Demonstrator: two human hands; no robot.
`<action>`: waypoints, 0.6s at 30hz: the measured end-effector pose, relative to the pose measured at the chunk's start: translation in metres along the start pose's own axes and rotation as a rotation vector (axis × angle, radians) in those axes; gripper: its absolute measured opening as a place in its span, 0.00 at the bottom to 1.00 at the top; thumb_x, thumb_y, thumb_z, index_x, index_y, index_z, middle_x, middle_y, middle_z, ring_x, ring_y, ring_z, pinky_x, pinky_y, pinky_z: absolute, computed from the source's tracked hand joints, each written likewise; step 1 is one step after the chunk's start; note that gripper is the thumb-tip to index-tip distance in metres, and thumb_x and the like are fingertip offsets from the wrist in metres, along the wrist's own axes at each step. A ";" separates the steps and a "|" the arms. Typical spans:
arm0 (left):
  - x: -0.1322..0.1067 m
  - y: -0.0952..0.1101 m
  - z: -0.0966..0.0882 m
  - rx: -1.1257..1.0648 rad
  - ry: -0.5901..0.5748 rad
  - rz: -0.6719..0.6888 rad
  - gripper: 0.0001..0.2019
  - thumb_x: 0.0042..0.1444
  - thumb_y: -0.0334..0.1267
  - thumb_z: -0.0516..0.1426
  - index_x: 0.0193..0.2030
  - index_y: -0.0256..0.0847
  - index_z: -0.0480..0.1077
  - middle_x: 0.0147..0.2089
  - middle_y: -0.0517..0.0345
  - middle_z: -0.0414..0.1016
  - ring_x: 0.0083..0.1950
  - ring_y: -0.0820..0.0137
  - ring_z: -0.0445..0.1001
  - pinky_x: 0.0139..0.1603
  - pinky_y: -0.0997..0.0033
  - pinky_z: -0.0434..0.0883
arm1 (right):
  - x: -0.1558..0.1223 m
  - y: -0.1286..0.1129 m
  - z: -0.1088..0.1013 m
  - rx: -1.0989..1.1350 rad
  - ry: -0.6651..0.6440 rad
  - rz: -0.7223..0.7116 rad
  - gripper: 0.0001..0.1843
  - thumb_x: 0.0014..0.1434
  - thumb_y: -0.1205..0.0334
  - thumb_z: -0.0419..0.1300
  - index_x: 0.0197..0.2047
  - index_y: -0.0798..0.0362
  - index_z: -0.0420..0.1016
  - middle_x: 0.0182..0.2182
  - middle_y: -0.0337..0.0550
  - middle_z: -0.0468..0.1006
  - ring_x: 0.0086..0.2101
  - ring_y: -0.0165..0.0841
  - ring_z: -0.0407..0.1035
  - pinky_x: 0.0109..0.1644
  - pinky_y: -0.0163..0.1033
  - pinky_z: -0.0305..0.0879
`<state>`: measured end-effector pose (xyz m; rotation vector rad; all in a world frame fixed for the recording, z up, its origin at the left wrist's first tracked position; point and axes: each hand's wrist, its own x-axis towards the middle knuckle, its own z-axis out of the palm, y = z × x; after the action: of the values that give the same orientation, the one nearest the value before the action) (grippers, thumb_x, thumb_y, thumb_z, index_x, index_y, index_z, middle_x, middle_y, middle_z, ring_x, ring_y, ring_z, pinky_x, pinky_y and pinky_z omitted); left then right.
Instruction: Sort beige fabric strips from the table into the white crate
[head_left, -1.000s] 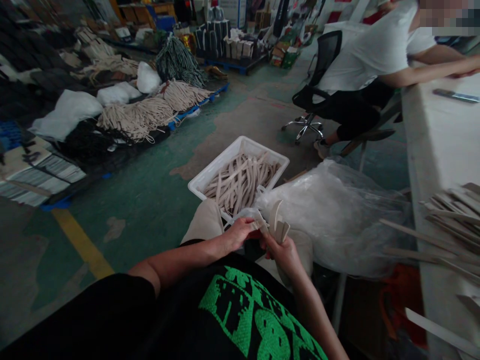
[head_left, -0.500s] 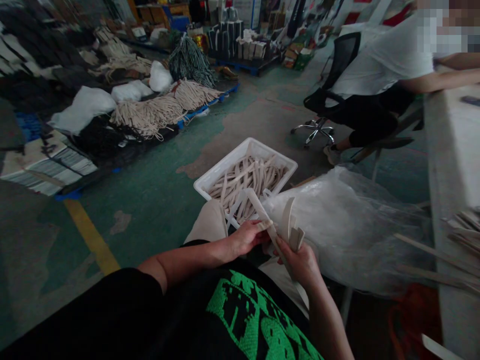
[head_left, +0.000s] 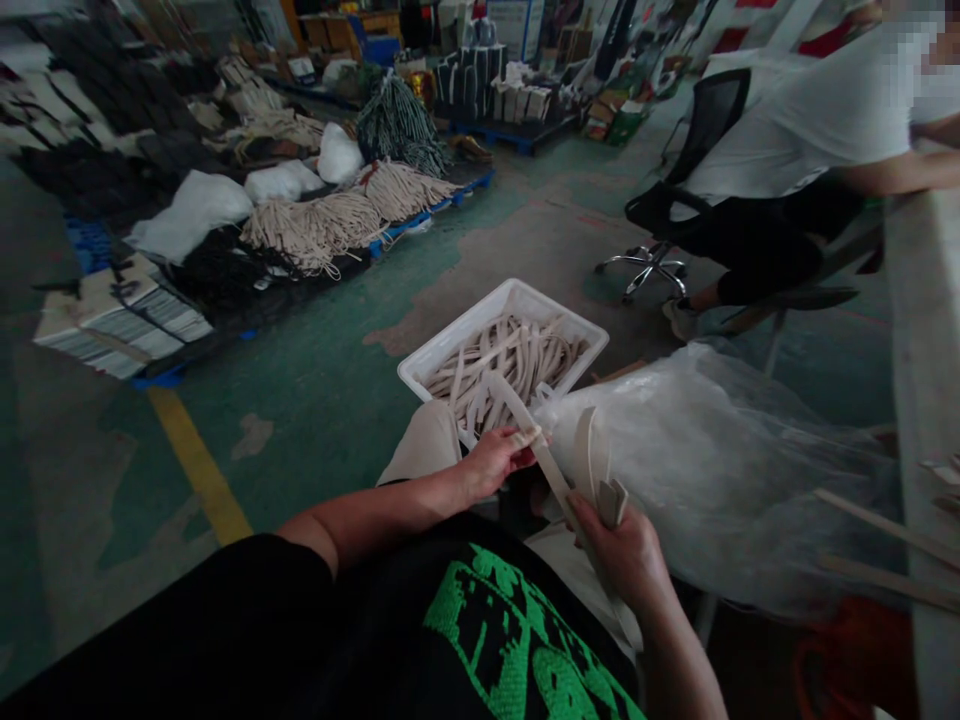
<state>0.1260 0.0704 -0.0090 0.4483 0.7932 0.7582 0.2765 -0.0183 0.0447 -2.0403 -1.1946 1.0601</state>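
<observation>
My left hand point(head_left: 496, 462) pinches a pale beige strap point(head_left: 551, 468) between thumb and fingers. That strap runs from my right hand up past the left and curves over toward a white plastic bin point(head_left: 420, 368). My right hand point(head_left: 621, 545) is closed around the strap and a small bunch of folded straps point(head_left: 596, 455), whose ends stick up above the fist. Many loose straps point(head_left: 517, 350) lie tangled inside the bin in front of my knees. Parts of the held straps are hidden by my right fingers.
Clear plastic sheeting point(head_left: 697, 450) spreads right of the bin. A table point(head_left: 934, 350) edges the right side, with straps point(head_left: 889, 525) jutting from it. A person point(head_left: 795, 130) sits there on a wheeled chair point(head_left: 716, 110). Bundled cords point(head_left: 315, 225) lie on pallets at the left.
The view has swung slightly left, so the surroundings sit farther right. My hands have drawn a little apart, and more strap shows between them.
</observation>
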 end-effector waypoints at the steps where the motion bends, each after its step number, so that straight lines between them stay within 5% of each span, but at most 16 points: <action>1: -0.001 -0.001 0.000 0.024 -0.031 -0.006 0.27 0.34 0.54 0.74 0.34 0.33 0.79 0.34 0.49 0.80 0.36 0.68 0.76 0.41 0.70 0.70 | 0.000 -0.001 0.000 -0.012 0.024 -0.013 0.25 0.52 0.37 0.57 0.22 0.51 0.73 0.16 0.46 0.76 0.19 0.38 0.72 0.23 0.38 0.63; 4: -0.004 -0.004 0.003 0.070 -0.115 -0.016 0.25 0.40 0.55 0.72 0.34 0.34 0.79 0.31 0.50 0.79 0.36 0.64 0.76 0.41 0.66 0.71 | 0.003 -0.004 0.003 -0.017 0.097 -0.067 0.26 0.53 0.37 0.56 0.23 0.51 0.74 0.17 0.46 0.76 0.21 0.38 0.72 0.24 0.38 0.63; 9: -0.001 0.002 0.005 0.030 -0.028 0.066 0.28 0.35 0.56 0.74 0.34 0.34 0.79 0.35 0.49 0.80 0.40 0.65 0.77 0.46 0.66 0.70 | 0.002 -0.005 0.003 -0.052 0.034 -0.135 0.24 0.55 0.38 0.55 0.23 0.50 0.74 0.17 0.45 0.76 0.20 0.38 0.71 0.24 0.38 0.62; 14: -0.005 -0.006 0.008 0.095 -0.119 -0.015 0.26 0.39 0.57 0.72 0.33 0.34 0.78 0.32 0.49 0.79 0.36 0.64 0.77 0.41 0.66 0.71 | 0.004 -0.003 0.005 -0.113 0.122 -0.163 0.25 0.58 0.38 0.54 0.24 0.50 0.73 0.18 0.46 0.77 0.22 0.39 0.72 0.26 0.38 0.61; 18: 0.002 0.004 0.004 0.062 -0.019 0.100 0.28 0.35 0.56 0.73 0.35 0.33 0.79 0.36 0.49 0.81 0.38 0.67 0.76 0.43 0.69 0.71 | 0.004 0.002 0.008 -0.104 0.082 -0.180 0.26 0.58 0.37 0.53 0.23 0.50 0.73 0.18 0.45 0.77 0.23 0.38 0.71 0.27 0.38 0.61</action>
<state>0.1283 0.0743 -0.0049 0.5533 0.7823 0.8230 0.2721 -0.0150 0.0380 -1.9894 -1.3869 0.8364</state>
